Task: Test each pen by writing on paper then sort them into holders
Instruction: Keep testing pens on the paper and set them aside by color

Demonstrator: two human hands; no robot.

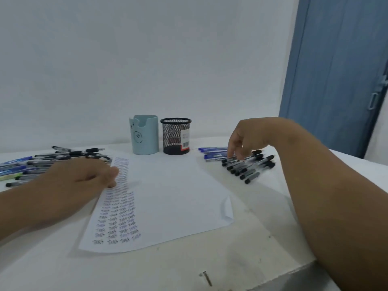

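Observation:
A white paper sheet (168, 196) lies in the middle of the table, with columns of handwritten test words down its left side. My left hand (84, 177) rests on the sheet's upper left part, fingers loosely curled and holding nothing. A light blue holder (144, 135) and a black mesh holder (176, 136) stand behind the sheet; no pens show above their rims. My right hand (243, 137) reaches down onto a row of black-capped pens (249, 166) at the right, and its fingertips pinch the near end of one black pen (231, 159).
A loose heap of mixed pens (42, 162) lies at the left, behind my left hand. Several blue pens (212, 153) lie just beyond the black row. A screw (206, 278) sits near the table's front edge. A blue door (336, 76) stands at the right.

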